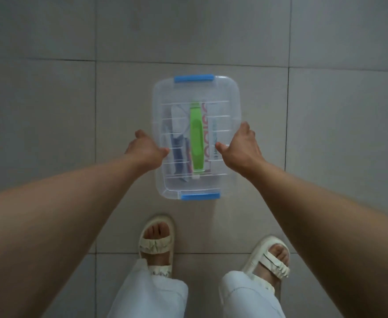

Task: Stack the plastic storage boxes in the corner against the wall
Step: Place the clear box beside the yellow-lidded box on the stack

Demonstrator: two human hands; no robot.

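Head view: clear storage box (pixel 196 136) w/ green handle sits on floor tiles (pixel 50 122), long axis pointing away from person, left hand (pixel 146 149) & right hand (pixel 240 148) each clamped on a long side, equally near.

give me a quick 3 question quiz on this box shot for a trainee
1. True or false: both hands hold the clear storage box by its long sides.
2. What colour is the handle on the lid? A) blue B) green C) red
3. Fill in: the two latches at the short ends are ____.

Key:
1. True: the left hand and the right hand each grip one long side.
2. B
3. blue
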